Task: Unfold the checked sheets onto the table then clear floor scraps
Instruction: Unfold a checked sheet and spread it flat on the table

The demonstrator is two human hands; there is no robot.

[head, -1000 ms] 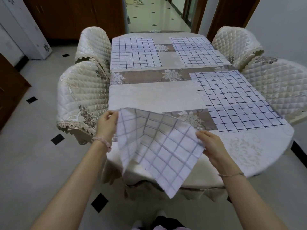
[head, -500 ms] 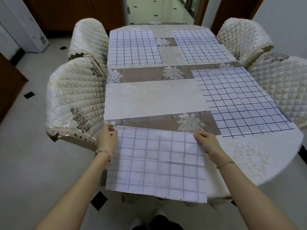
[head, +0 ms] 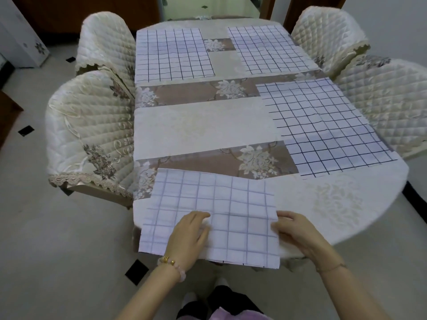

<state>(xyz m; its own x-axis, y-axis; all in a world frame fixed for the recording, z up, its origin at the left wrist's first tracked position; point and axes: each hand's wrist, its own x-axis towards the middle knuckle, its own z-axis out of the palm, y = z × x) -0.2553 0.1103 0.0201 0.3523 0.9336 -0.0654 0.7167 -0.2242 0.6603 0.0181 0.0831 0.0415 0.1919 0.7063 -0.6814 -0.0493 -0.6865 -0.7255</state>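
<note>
Cloth-covered table (head: 203, 125): 3 checked sheets (head: 328, 125) flat at far left, far right, mid right; 4th sheet (head: 208, 195) overhangs near edge.

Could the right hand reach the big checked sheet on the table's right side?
Probably yes: only bare tablecloth lies between the right hand and the right sheet, though it holds the near sheet.
</note>
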